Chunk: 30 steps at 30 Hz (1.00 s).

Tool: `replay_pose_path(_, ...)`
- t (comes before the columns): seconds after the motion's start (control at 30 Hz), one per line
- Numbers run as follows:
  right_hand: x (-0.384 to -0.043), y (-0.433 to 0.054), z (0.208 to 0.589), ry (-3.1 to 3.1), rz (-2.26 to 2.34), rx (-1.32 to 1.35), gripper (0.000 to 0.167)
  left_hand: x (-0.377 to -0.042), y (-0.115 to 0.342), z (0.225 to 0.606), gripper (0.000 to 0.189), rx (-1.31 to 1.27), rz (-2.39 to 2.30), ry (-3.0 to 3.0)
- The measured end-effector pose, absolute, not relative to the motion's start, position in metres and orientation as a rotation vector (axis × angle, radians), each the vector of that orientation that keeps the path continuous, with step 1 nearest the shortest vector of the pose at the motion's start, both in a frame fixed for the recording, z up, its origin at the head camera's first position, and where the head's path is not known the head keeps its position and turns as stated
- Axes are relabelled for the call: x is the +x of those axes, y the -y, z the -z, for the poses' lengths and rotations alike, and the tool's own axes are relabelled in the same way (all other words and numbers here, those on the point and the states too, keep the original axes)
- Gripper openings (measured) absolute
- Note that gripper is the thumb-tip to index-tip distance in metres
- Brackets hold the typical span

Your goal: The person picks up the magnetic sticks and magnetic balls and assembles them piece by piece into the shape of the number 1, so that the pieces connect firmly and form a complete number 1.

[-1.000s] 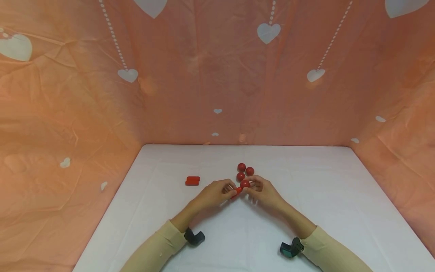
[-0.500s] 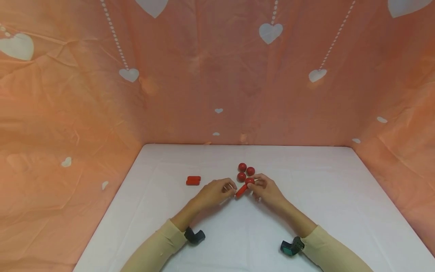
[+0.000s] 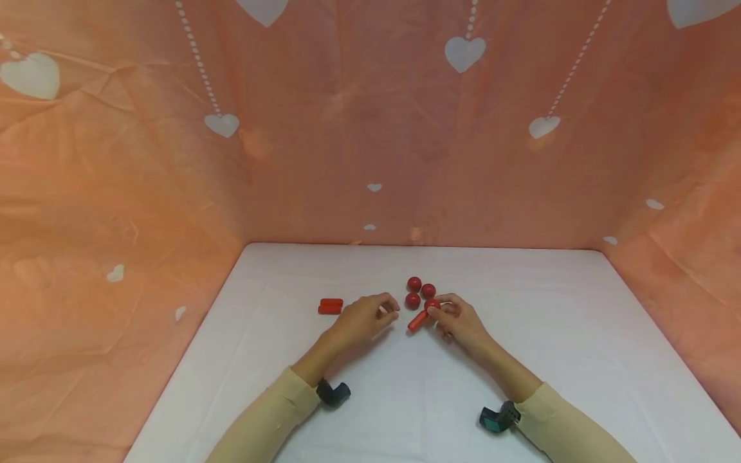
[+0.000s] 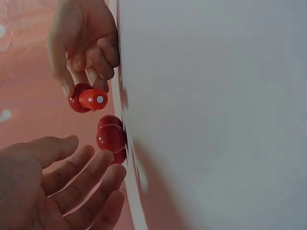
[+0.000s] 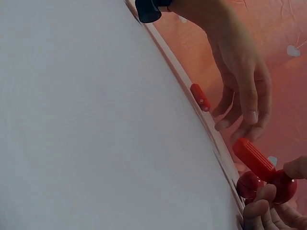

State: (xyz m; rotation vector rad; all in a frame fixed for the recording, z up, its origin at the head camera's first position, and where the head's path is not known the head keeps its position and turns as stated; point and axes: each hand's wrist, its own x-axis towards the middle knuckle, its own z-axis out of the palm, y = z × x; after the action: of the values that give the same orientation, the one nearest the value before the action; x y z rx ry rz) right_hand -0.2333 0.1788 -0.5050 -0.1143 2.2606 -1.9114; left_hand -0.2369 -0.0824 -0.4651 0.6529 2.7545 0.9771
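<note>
Red ball (image 5: 286,186) between right fingers (image 5: 297,168)

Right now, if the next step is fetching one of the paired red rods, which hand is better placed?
Probably the left hand: it holds nothing and is nearer the two red rods, while the right hand pinches a red ball with another rod attached.

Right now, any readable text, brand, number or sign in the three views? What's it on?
No readable words, labels, brands or numbers in any view.
Held red ball and its red stick: no lettering visible; the stick shows only ridges.
Loose red balls and other two sticks: too small to rule out fine print.
Dark wrist gadgets: too small to read any mark.
Orange cloth: pale hearts and dots, no text.
</note>
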Motion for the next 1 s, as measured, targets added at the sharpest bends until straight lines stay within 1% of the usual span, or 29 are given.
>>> replay_pose_path(0.4, -0.233, -0.181, 0.502, -2.190, 1.920, -0.145, 0.038, -0.260, 0.066, 0.462, 0.030, 0.658, -0.877, -2.851)
replay_pose_path(0.6, -0.233, -0.181, 0.501, -2.181, 1.909, -0.161, 0.039, -0.268, 0.060, 0.463, 0.031, 0.677, -0.853, -2.847)
replay_pose_path(1.0, -0.233, -0.182, 0.503, -2.162, 1.934, -0.124, 0.032, -0.279, 0.048, 0.466, 0.034, 0.732, -0.779, -2.829)
